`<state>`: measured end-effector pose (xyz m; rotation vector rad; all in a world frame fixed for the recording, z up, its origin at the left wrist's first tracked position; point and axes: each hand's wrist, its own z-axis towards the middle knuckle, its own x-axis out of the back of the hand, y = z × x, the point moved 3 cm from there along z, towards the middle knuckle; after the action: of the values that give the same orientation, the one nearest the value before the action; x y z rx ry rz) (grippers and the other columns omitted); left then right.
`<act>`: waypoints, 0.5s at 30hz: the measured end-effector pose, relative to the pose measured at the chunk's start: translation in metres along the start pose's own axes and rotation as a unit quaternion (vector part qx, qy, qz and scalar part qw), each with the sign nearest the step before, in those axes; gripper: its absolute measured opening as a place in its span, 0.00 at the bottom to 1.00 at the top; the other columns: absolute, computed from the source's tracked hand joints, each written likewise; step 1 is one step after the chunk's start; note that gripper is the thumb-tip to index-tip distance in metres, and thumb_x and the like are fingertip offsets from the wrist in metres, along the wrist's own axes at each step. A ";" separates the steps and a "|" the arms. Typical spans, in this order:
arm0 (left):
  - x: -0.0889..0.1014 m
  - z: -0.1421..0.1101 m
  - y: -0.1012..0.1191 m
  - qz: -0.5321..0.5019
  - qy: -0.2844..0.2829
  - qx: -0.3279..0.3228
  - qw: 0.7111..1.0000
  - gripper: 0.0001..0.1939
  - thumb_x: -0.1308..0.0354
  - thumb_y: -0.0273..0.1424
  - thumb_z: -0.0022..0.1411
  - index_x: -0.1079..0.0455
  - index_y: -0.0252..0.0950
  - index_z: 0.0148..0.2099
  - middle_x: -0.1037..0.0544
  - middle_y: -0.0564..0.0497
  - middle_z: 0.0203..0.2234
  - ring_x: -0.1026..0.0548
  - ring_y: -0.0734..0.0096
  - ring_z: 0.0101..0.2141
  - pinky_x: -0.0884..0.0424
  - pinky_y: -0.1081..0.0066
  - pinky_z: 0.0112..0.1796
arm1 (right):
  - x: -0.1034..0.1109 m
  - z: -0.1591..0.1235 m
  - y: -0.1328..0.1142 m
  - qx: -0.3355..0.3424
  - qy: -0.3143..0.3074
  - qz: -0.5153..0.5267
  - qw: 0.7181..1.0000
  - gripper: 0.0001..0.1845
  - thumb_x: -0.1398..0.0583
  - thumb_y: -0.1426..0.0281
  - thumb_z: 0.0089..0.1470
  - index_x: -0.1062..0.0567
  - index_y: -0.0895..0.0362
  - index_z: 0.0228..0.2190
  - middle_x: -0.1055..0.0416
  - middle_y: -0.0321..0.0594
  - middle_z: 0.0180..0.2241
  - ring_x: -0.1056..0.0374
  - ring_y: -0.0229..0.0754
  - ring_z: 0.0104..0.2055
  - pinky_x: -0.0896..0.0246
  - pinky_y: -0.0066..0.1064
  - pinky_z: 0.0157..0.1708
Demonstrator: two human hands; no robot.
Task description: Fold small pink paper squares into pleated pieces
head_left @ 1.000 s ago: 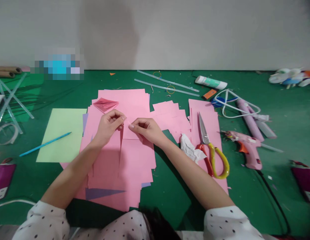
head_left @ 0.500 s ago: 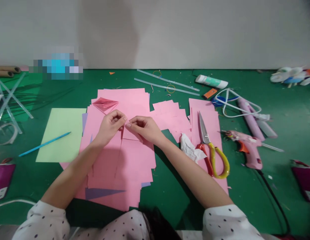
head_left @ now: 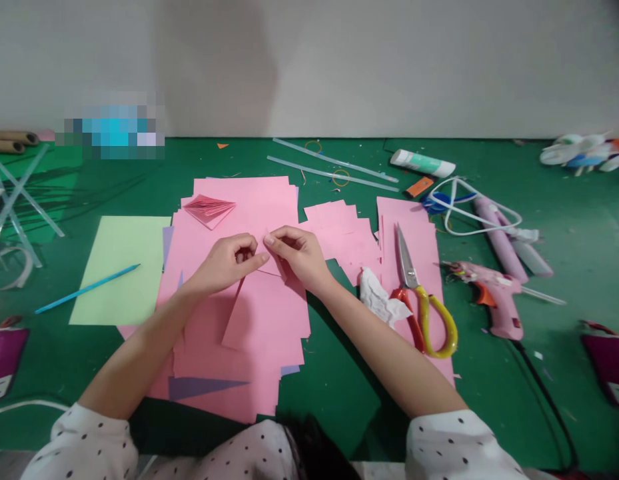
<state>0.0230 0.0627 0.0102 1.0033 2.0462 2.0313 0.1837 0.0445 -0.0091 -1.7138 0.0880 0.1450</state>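
Observation:
Between my two hands is a small piece of pink paper point(head_left: 270, 265), partly folded and partly hidden by my fingers. My right hand point(head_left: 300, 257) pinches its upper edge between thumb and forefinger. On its left side, my left hand point(head_left: 232, 261) has its fingers curled, with the thumb against the paper. Under both hands lies a spread of pink sheets point(head_left: 224, 363). A folded pink paper stack point(head_left: 209, 208), pleated and diamond-shaped, rests on the sheets just beyond my left hand.
Right of the sheets are small pink paper squares point(head_left: 346, 233), scissors point(head_left: 414, 287), crumpled tissue point(head_left: 382, 300) and a pink glue gun point(head_left: 494, 293). On the left, a blue pencil point(head_left: 86, 289) lies on green paper point(head_left: 119, 247). Clear glue sticks point(head_left: 334, 173) and a white-green tube point(head_left: 423, 163) lie farther back.
Both hands have shifted slightly right with the pink paper. My left thumb has slid lower, away from the right fingertips, and the paper's lower part shows at a different angle.

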 end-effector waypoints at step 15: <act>-0.007 0.000 -0.001 0.065 0.013 -0.040 0.997 0.19 0.39 0.40 0.61 0.37 0.36 0.24 0.33 0.55 0.22 0.38 0.76 0.24 0.42 0.73 0.27 | 0.005 0.004 0.008 0.012 0.042 0.082 0.996 0.11 0.28 0.61 0.44 0.20 0.54 0.27 0.23 0.37 0.30 0.31 0.38 0.33 0.33 0.34 0.39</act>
<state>0.0278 0.0599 0.0063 1.1289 1.9417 2.1819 0.1872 0.0477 -0.0182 -1.6880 0.2921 0.1932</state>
